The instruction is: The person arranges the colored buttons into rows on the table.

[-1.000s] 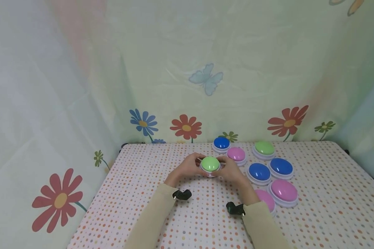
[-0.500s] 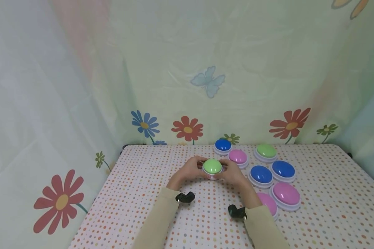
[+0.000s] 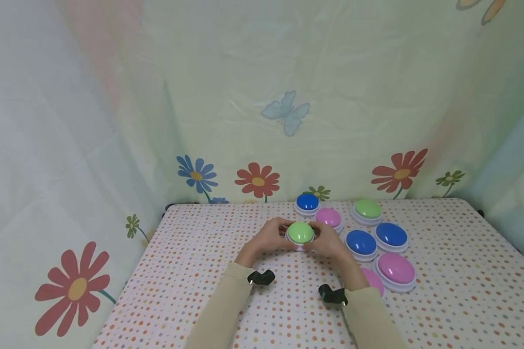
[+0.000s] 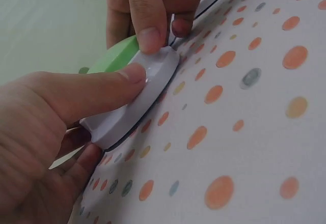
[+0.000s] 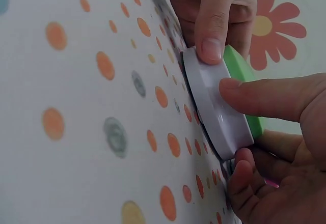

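Note:
A push button with a green dome (image 3: 300, 232) and a white round base (image 4: 132, 102) is between both hands, at the middle of the dotted table. My left hand (image 3: 268, 236) grips its left side, the thumb (image 4: 102, 91) lying along the front of the base. From the right, my right hand (image 3: 329, 241) holds the same base, its thumb (image 5: 270, 96) pressed on the front too. In the wrist views the base sits at the tablecloth, with a dark line under its edge; I cannot tell whether it fully rests there. Most far-side fingers are hidden behind the button.
Right of the hands stand more push buttons: blue ones (image 3: 361, 242), pink ones (image 3: 396, 268) and another green one (image 3: 368, 209). A pink button (image 3: 329, 217) is close behind my right hand; another (image 3: 374, 280) is partly covered by my right forearm. A flowered curtain (image 3: 227, 121) hangs behind the dotted table (image 3: 192, 271).
The green button and both hands have shifted slightly right, closer to the pink button behind. The grip looks the same, and the head view has turned a little.

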{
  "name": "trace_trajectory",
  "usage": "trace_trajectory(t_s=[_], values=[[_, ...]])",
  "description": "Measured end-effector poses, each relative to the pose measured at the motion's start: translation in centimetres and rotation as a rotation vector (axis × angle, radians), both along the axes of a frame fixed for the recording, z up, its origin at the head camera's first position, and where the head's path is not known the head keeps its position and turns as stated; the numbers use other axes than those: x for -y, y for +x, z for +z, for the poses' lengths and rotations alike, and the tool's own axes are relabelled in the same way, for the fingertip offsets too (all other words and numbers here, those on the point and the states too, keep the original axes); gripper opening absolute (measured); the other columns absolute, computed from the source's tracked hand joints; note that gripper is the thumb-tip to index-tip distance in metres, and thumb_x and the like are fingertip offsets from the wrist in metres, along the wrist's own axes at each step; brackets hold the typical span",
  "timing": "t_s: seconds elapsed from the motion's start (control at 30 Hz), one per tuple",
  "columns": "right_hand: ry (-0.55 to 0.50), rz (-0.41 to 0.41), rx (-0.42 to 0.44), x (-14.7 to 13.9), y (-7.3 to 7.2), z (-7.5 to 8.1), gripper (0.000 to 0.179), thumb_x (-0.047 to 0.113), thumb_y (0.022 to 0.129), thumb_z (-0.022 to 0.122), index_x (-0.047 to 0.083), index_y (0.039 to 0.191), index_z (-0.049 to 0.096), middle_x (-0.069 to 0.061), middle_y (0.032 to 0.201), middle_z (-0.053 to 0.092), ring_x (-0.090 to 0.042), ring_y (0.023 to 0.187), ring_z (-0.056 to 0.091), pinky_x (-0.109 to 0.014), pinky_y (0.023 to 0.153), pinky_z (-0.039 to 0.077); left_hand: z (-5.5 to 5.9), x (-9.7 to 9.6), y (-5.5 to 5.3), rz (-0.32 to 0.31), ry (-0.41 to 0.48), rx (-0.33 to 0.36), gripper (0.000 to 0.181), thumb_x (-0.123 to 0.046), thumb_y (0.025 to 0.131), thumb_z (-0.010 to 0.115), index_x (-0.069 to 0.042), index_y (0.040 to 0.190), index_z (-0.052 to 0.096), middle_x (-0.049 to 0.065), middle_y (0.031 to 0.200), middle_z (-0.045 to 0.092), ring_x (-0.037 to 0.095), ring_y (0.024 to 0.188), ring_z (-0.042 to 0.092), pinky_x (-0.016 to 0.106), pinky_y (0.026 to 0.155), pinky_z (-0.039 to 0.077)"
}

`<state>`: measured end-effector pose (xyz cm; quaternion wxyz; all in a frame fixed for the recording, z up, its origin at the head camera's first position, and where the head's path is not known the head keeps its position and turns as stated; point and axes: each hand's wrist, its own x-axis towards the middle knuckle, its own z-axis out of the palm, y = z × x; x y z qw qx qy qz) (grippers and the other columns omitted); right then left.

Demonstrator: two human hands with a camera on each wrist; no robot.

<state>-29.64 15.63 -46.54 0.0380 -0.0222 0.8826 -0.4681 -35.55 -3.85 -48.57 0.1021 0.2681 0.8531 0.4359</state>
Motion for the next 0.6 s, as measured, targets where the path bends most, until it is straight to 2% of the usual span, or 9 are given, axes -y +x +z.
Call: trace_trajectory(t_s=[0.13, 0.4, 0.6], values=[[-0.017, -0.010, 0.017, 0.02, 0.03, -0.18, 0.079, 0.004, 0.074, 0.080, -0.008, 0.141, 0.040, -0.030, 0.137, 0.046, -0.045, 0.127, 0.042, -0.056, 0.105, 0.035, -0.12, 0.01, 0.14, 0.009, -0.017, -0.006, 0.067, -0.027, 0.069, 0.090, -0.013, 0.128, 0.062, -0.006, 0.116, 0.061, 0.008, 0.100, 0.057, 0.025, 0.087, 0.049], [0.022, 0.001, 0.005, -0.02, -0.14, -0.36, 0.079, 0.010, 0.075, 0.081, -0.006, 0.141, 0.041, -0.030, 0.139, 0.045, -0.046, 0.130, 0.038, -0.059, 0.106, 0.031, -0.57, 0.38, 0.08, 0.023, -0.011, -0.011, 0.070, -0.030, 0.070, 0.089, -0.013, 0.131, 0.060, -0.006, 0.117, 0.059, 0.008, 0.103, 0.057, 0.024, 0.088, 0.049], [0.028, -0.010, 0.030, -0.15, -0.13, -0.06, 0.082, 0.013, 0.074, 0.082, -0.006, 0.142, 0.040, -0.030, 0.140, 0.043, -0.047, 0.131, 0.036, -0.061, 0.106, 0.030, -0.52, 0.17, -0.15, 0.000, 0.010, -0.001, 0.070, -0.029, 0.071, 0.089, -0.012, 0.132, 0.059, -0.005, 0.119, 0.060, 0.008, 0.105, 0.057, 0.024, 0.090, 0.048]])
